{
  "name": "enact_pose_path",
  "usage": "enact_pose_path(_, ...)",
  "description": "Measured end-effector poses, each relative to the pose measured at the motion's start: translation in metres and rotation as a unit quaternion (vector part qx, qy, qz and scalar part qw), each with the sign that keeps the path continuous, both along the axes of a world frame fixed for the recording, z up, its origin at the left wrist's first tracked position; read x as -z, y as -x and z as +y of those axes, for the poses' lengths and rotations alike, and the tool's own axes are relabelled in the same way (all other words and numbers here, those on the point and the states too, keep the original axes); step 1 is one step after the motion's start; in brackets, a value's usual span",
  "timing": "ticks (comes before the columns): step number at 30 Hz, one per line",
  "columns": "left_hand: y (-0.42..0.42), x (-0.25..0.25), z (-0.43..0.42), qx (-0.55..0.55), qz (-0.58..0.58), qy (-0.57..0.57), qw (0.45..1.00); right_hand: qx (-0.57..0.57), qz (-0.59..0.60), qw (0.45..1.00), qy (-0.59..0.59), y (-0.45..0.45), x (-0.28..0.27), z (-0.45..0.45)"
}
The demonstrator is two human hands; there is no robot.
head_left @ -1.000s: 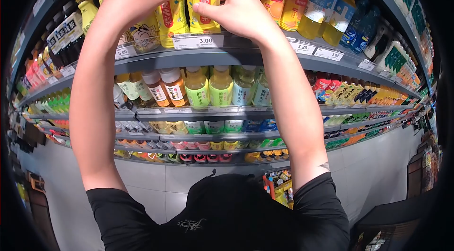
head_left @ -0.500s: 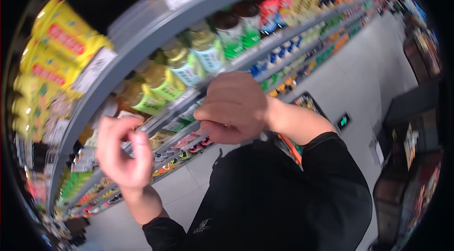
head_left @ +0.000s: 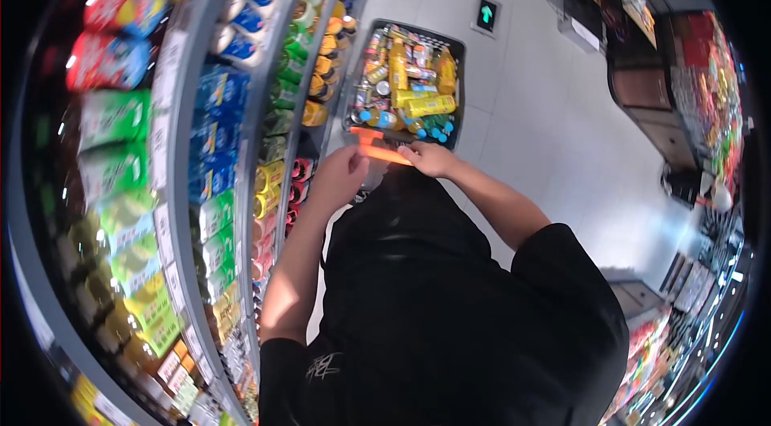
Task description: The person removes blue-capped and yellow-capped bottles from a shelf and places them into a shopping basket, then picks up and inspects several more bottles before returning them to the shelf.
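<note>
An orange handle [head_left: 384, 154] crosses in front of my body, at the near side of a black shopping basket [head_left: 461, 57]. My left hand [head_left: 347, 171] is closed on the handle's left part. At its right end my right hand [head_left: 431, 159] has its fingers wrapped round it. Juice bottles [head_left: 399, 65], yellow packs [head_left: 430, 106] and several smaller bottles and cans fill the basket.
Shelves [head_left: 183, 185] stocked with drink bottles [head_left: 116, 121] run along my left. A green arrow sign [head_left: 487, 15] is set in the grey tiled floor [head_left: 530, 121]. Dark display units [head_left: 650, 97] with packaged goods stand on the right.
My view has swung from the shelf to the basket. Both hands have left the front of the shelf and now grip the orange handle.
</note>
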State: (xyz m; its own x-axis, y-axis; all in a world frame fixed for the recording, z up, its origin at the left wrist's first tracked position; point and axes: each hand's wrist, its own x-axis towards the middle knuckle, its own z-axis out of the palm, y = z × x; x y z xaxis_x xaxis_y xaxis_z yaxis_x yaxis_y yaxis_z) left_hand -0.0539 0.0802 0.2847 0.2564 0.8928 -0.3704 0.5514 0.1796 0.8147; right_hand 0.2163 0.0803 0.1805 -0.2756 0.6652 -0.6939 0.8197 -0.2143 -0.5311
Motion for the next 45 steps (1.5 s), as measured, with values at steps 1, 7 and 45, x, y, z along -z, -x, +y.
enact_pose_path(1,-0.018,0.021,0.014,0.013,-0.014,-0.002,1.0,0.024,0.028,0.999,-0.001,-0.003,0.01,-0.004)
enact_pose_path(7,-0.1,0.118,0.04,0.088,0.182,0.02,0.979,0.329,0.203,0.905,0.178,-0.024,0.081,0.016)
enact_pose_path(45,-0.049,0.087,0.111,-0.2,0.203,0.232,0.93,0.691,0.147,0.598,0.378,-0.05,0.277,0.144)
